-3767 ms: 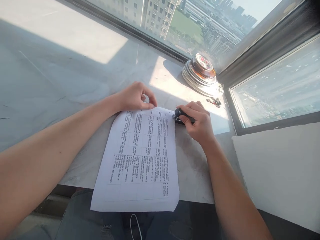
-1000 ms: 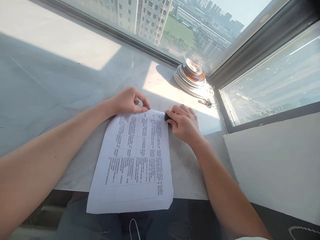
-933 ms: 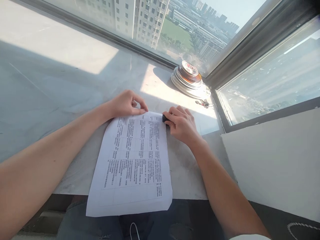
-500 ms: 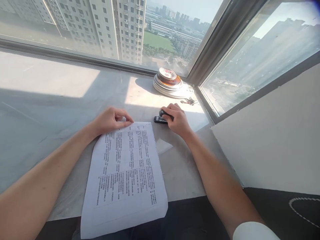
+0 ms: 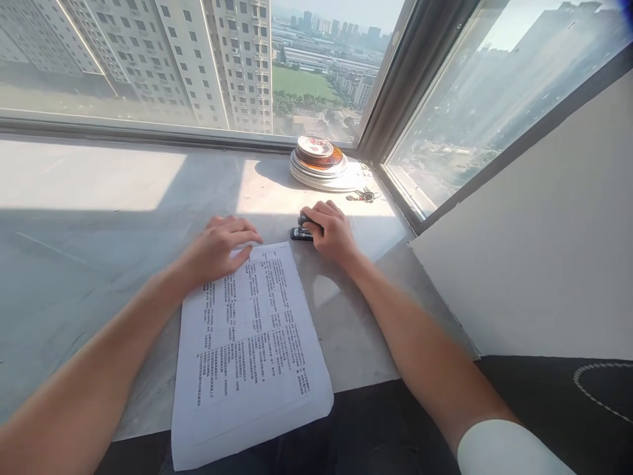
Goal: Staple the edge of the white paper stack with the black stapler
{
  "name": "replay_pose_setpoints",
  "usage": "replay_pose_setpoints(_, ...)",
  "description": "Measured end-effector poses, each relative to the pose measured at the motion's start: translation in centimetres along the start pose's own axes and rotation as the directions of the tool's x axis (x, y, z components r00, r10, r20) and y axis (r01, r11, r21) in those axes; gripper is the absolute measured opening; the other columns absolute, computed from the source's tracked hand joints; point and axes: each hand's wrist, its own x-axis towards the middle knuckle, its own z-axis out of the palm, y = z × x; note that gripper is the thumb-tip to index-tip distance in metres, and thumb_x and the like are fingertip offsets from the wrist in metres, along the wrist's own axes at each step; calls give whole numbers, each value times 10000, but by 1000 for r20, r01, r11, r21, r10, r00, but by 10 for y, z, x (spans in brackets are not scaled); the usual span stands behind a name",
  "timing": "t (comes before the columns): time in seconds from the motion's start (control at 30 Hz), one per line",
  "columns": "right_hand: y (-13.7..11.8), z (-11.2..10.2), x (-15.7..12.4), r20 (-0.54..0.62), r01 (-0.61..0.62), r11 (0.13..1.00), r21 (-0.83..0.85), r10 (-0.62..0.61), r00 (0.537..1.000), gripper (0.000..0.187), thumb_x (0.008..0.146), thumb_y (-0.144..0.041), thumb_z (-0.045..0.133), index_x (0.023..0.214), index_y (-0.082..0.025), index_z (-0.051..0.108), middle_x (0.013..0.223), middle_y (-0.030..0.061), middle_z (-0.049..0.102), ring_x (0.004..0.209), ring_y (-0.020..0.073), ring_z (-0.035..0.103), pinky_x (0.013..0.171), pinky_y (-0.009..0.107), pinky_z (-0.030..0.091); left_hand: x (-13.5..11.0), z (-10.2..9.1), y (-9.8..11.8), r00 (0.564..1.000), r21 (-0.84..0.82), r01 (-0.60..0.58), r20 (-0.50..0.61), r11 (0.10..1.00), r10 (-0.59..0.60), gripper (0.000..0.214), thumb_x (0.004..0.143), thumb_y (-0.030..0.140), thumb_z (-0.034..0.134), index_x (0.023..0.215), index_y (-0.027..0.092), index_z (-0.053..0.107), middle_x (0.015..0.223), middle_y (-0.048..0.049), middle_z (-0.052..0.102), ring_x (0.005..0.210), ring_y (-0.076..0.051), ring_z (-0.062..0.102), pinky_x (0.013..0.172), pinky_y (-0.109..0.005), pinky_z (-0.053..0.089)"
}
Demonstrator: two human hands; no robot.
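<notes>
Printed sheets of paper (image 5: pixel 257 343) lie on the marble sill, their near end hanging over its front edge. My left hand (image 5: pixel 220 245) rests on the upper left part of the paper, thumb and fingers apart and holding nothing. A black stapler (image 5: pixel 301 233) stands just past the top right corner of the paper, apart from it. My right hand (image 5: pixel 330 231) is wrapped round the stapler and covers its rear part. The stapler's front end points left, with its upper arm raised above the base.
A stack of plates (image 5: pixel 319 168) stands in sunlight near the window corner. Keys (image 5: pixel 364 196) lie just in front of it. Window frames (image 5: pixel 386 92) border the marble sill (image 5: pixel 89 257), and a white wall (image 5: pixel 534 264) rises on the right.
My left hand's thumb and fingers have let go of the paper's top edge and spread apart over its upper left. My right hand still grips the stapler. The view has shifted slightly.
</notes>
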Motion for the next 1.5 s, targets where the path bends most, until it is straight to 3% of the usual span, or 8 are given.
replay_pose_setpoints(0.23,1,4,0,-41,7,999,-35,-8,999,193,1039,-225,536,1096,-264,716,999,70,687,991,273,549,855,414,431,3,15,14,976,-55,-69,202,996,79,448,1123,442,512,1538,312,619,1556,-89,637,1372,-316,609,1162,-543,423)
replay_pose_setpoints(0.33,4,6,-1,-58,8,1000,11,-7,998,235,1053,-250,565,1189,-280,754,1037,55,751,1020,271,606,893,419,460,2,19,9,968,-45,-108,225,993,116,415,1138,411,474,1502,327,653,1582,-69,627,1405,-312,600,1185,-535,420)
replay_pose_setpoints(0.5,9,10,0,-95,-40,995,90,48,994,295,1083,-341,616,1339,-355,761,1279,8,798,1160,273,706,1067,475,456,2,20,0,973,-21,-143,182,989,145,399,1126,307,448,1431,323,705,1519,-58,687,1345,-277,655,1231,-556,395)
replay_pose_setpoints(0.67,10,9,2,-144,-147,980,134,166,975,394,988,-442,766,1361,-317,768,1226,53,811,1156,303,723,1052,479,525,3,15,-4,983,-25,-87,161,996,90,374,1095,282,468,1349,287,742,1486,-73,708,1330,-292,662,1185,-575,456)
replay_pose_setpoints(0.83,11,10,3,-148,-223,952,210,257,955,377,939,-487,803,1240,-261,820,1178,82,815,1108,302,740,1009,450,568,3,12,-7,988,-53,-30,151,998,38,326,1112,362,485,1249,267,766,1456,-93,714,1341,-292,655,1154,-564,492)
replay_pose_setpoints(1.17,12,12,4,-145,-231,951,204,262,954,272,953,-403,774,1193,-281,809,1179,62,819,1127,305,733,1031,460,550,4,6,-1,986,-66,-31,159,997,41,323,1075,397,542,1244,275,788,1434,-105,717,1313,-321,654,1148,-606,499)
replay_pose_setpoints(1.5,11,10,4,-143,-215,954,210,247,958,176,960,-359,766,1099,-260,811,1062,48,822,1015,276,725,948,418,547,4,3,1,982,-124,-19,185,992,41,325,1076,445,567,1260,272,772,1416,-119,667,1315,-309,608,1138,-562,498)
